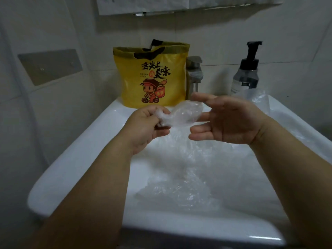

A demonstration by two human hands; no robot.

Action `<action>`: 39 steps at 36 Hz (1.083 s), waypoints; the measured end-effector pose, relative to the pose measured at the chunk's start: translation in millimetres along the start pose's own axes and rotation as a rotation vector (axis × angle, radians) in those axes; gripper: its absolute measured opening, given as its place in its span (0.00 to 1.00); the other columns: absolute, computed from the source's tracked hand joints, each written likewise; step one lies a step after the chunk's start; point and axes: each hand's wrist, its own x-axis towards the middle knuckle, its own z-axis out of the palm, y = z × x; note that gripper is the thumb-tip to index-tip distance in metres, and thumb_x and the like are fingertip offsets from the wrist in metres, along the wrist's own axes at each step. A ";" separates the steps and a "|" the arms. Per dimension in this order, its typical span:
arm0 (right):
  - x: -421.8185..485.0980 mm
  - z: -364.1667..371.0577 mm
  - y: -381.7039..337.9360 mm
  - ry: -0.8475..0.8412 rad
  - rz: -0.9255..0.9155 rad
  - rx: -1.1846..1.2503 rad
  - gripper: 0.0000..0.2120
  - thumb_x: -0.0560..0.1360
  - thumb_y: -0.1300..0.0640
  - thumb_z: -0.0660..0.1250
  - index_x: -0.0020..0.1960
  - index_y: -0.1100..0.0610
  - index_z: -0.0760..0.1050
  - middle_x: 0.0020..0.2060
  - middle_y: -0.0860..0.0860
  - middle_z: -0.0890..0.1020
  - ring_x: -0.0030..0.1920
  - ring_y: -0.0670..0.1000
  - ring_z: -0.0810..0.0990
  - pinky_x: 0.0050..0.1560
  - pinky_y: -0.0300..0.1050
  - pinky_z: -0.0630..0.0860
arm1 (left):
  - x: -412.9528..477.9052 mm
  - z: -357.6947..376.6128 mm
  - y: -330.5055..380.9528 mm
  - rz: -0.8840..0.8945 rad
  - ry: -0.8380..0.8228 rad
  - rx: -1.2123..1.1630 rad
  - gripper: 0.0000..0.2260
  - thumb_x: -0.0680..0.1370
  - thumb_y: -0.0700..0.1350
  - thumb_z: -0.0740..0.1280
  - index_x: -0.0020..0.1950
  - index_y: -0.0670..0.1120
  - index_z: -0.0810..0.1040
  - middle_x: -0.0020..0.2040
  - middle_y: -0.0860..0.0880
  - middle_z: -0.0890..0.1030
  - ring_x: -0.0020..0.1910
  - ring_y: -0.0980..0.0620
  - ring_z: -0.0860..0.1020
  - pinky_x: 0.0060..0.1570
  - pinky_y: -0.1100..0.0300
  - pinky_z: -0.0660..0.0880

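Above the middle of the white sink [75, 166], the person's left hand [145, 123] has its fingers and thumb curled tight round one end of a crumpled piece of clear plastic film [181, 115], pinching it into a bunch. The film stretches across from there toward the right hand [228, 121], which is held wide open, palm turned toward the left hand, fingers straight and spread. Its upper fingers [199, 96] look to be touching the film's free end without closing on it; it grips nothing. Both hands hover over the basin, clear of its rim. Down inside the sink, under the forearms, lies a larger heap of crinkled plastic sheeting [185, 184], blurred and hard to trace at its edges. At the back of the sink stands a yellow takeaway bag [152, 78] printed with a cartoon rider, just beside the steel tap [195, 74]. At the sink's back right corner stands a dark pump bottle [246, 74].
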 end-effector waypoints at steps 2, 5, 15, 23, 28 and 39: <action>1.4 1.6 2.8 0.015 0.033 -0.050 0.24 0.58 0.48 0.80 0.50 0.57 0.82 0.46 0.60 0.82 0.40 0.58 0.83 0.48 0.55 0.81 | 0.4 0.9 -0.6 0.020 0.019 0.031 0.16 0.80 0.29 0.55 0.41 0.44 0.77 0.40 0.46 0.77 0.29 0.58 0.78 0.31 0.67 0.77; 6.6 13.0 7.4 0.254 -0.011 -0.175 0.17 0.72 0.45 0.66 0.45 0.59 0.78 0.39 0.55 0.79 0.36 0.53 0.79 0.47 0.51 0.81 | -0.8 2.4 1.0 0.025 -0.003 0.019 0.17 0.79 0.28 0.55 0.41 0.43 0.77 0.41 0.44 0.76 0.34 0.53 0.78 0.31 0.66 0.78; 8.4 21.1 11.2 0.364 0.017 -0.171 0.15 0.77 0.47 0.62 0.56 0.56 0.76 0.52 0.59 0.80 0.43 0.56 0.83 0.43 0.50 0.83 | -2.3 0.7 -2.8 0.104 -0.012 0.223 0.19 0.79 0.28 0.55 0.38 0.45 0.78 0.43 0.46 0.78 0.40 0.51 0.77 0.35 0.65 0.78; 17.9 19.7 14.1 0.565 0.014 -0.226 0.10 0.76 0.57 0.67 0.51 0.65 0.77 0.46 0.58 0.82 0.41 0.53 0.83 0.42 0.44 0.83 | -6.0 2.9 2.3 0.113 -0.021 0.154 0.19 0.76 0.27 0.54 0.37 0.43 0.79 0.36 0.50 0.80 0.39 0.51 0.77 0.37 0.63 0.78; 16.6 16.9 15.1 0.583 -0.036 -0.367 0.08 0.72 0.64 0.70 0.48 0.68 0.79 0.47 0.60 0.83 0.45 0.56 0.85 0.43 0.44 0.83 | -6.0 3.2 7.2 -0.033 0.002 -0.019 0.19 0.81 0.45 0.58 0.35 0.39 0.79 0.33 0.47 0.81 0.38 0.49 0.80 0.38 0.58 0.80; 15.2 14.5 18.6 0.546 -0.097 -0.793 0.21 0.69 0.70 0.72 0.60 0.59 0.77 0.55 0.50 0.79 0.50 0.48 0.81 0.47 0.34 0.80 | -8.7 0.4 0.6 0.096 0.054 0.464 0.12 0.68 0.37 0.77 0.42 0.54 0.83 0.54 0.47 0.79 0.49 0.48 0.80 0.55 0.54 0.79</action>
